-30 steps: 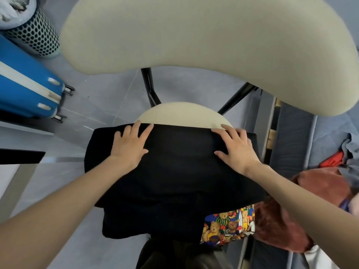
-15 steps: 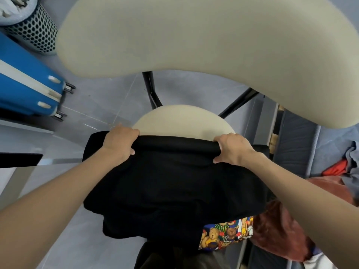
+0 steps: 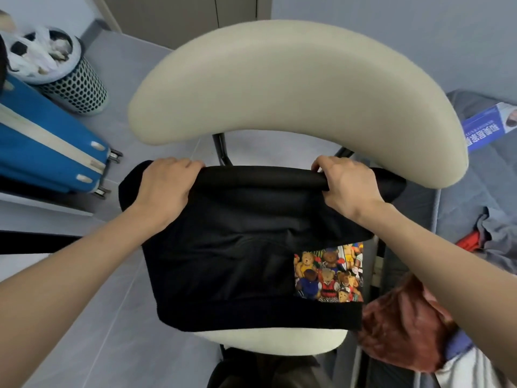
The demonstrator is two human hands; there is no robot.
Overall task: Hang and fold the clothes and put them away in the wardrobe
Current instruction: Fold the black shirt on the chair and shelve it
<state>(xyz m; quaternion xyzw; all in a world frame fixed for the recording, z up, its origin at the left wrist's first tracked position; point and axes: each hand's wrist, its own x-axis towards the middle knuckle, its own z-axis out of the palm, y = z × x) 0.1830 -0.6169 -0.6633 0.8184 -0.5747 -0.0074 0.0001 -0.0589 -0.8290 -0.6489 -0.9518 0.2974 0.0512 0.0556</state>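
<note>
Sweater (image 3: 237,256), black with a bear patch (image 3: 328,271), lay on the chair (image 3: 279,91) seat. Left hand (image 3: 165,189) and right hand (image 3: 345,186) gripped its rolled far edge, fingers curled round the fold.

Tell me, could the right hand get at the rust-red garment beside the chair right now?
Probably yes, once freed: the right hand grips the folded edge of the black garment, but the rust-red garment lies uncovered just below that forearm.
</note>
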